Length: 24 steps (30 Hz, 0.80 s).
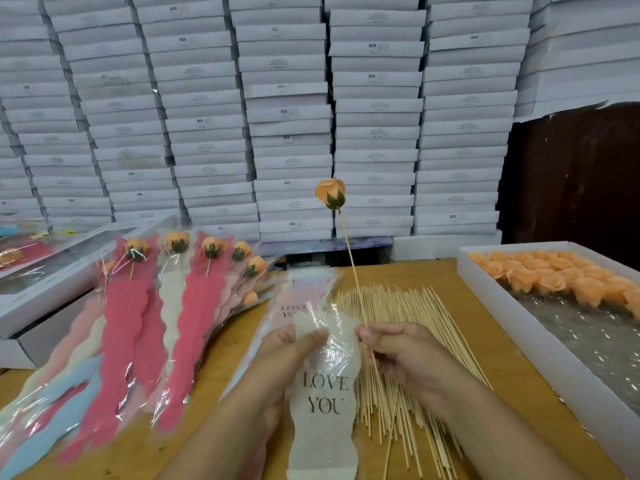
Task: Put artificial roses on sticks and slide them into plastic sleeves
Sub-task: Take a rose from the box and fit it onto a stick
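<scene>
The right hand [398, 355] pinched a thin stick [353, 268] between thumb and fingers, its orange rose [330, 194] standing high above the table [485, 341]. The left hand [294, 344] gripped the top of a white plastic sleeve [325, 403] printed "LOVE YOU", thumb on its front, just left of the stick. On the table lay a heap of bare sticks [408, 327], a tray of loose roses [554, 275] at its right and finished sleeved roses [166, 306] at its left.

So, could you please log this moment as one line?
left hand: holds sleeve | right hand: pinches stick | rose: mounted, unsleeved
</scene>
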Motion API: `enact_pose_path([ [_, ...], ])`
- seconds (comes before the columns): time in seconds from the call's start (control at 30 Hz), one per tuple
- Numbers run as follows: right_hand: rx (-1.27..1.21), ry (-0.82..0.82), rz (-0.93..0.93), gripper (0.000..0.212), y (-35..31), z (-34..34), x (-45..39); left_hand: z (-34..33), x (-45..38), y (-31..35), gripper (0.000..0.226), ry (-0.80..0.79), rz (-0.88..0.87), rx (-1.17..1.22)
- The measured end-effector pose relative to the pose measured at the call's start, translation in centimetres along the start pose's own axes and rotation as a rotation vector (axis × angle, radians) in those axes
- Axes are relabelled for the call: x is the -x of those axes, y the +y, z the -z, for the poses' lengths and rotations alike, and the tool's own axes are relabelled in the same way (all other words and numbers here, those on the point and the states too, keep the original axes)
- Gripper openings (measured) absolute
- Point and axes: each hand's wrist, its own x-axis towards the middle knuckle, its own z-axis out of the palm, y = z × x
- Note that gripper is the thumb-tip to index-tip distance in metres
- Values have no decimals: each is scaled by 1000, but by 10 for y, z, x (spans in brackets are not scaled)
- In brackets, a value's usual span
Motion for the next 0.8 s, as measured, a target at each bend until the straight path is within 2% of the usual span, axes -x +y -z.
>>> enact_pose_path([
  [0.07, 11, -12, 0, 14, 0, -2, 1, 2, -1, 1, 14, 10, 11, 73],
  [0.17, 14, -10, -6, 23, 0, -4, 1, 3, -2, 2, 13, 37, -17, 104],
  [0.3, 12, 2, -8, 21, -1, -3, 3, 3, -1, 2, 43, 41, -57, 84],
  [0.43, 17, 70, 13, 38, -7, -3, 5, 5, -1, 1, 55, -3, -73, 88],
  [0.53, 20, 144, 66, 26, -15, 0, 7, 6, -1, -1, 71, -22, -61, 67],
  [0.67, -28, 196, 154, 18, -37, -4, 5, 5, 0, -3, 60, -36, -43, 58],
  [0.8, -87, 172, 268, 23, -71, -22, -2, 2, 3, -3, 65, -46, -23, 83],
])
